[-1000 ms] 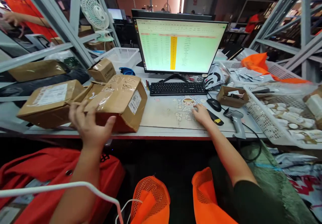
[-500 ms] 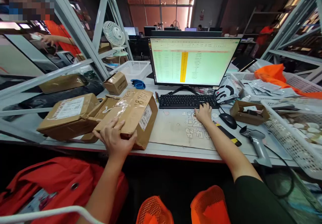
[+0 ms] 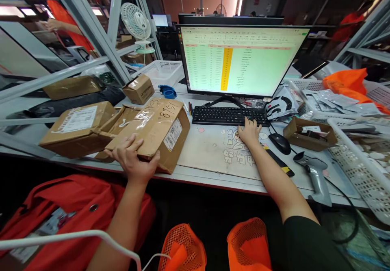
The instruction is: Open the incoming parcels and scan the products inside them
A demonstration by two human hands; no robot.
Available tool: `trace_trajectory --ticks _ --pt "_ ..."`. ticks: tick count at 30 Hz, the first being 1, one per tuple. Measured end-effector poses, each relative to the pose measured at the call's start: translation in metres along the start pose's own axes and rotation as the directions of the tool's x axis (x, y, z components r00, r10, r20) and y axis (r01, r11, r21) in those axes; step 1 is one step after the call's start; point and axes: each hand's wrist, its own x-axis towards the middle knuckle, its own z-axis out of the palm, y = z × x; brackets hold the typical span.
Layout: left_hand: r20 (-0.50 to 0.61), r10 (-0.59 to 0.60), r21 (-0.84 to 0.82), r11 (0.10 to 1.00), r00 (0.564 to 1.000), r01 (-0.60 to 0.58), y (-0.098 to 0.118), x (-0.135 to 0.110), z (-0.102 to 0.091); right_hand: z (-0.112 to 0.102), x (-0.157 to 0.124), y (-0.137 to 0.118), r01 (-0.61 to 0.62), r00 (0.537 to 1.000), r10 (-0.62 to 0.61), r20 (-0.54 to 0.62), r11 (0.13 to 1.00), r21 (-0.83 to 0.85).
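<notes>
Nearest: red bag point(image 3: 100, 194) below desk level, white cable point(image 3: 100, 233) crossing in front of it.

Change over the last second: the left hand point(image 3: 134, 157) was up, fingers splayed at the box's near side; now it's down on the big box point(image 3: 152, 120). Fingers half bent over the near top edge, thumb by the front side. Can't tell if it's a firm grip or just resting. Box sits at the desk's front edge, label facing right, beside the other labelled box point(image 3: 57, 137).

Right hand point(image 3: 249, 133) was lower on the mat point(image 3: 207, 153); fingertips now at the keyboard's point(image 3: 216, 115) near edge. Fingers loosely spread, nothing held; key press not readable. So box handling and keyboard are both in play, one hand each.

Vs half a second ago: hands nearly the same, view slightly shifted. Box in about the same spot relative to the keyboard.

Farther back: screen point(image 3: 243, 63) shows a table with a yellow column; text too small. Fan point(image 3: 135, 21) behind, left.
</notes>
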Motion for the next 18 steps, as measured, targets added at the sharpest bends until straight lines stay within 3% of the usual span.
trace_trajectory --ticks 10,18 --pt "0.012 0.050 0.077 0.996 0.999 -0.051 0.013 -0.001 -0.016 0.000 -0.004 0.004 -0.010 0.999 0.010 0.034 1.000 -0.014" --pt "-0.096 0.178 0.096 0.981 0.979 -0.169 0.013 -0.030 -0.053 -0.004 0.001 0.005 0.016 0.997 -0.019 0.075 0.999 0.035"
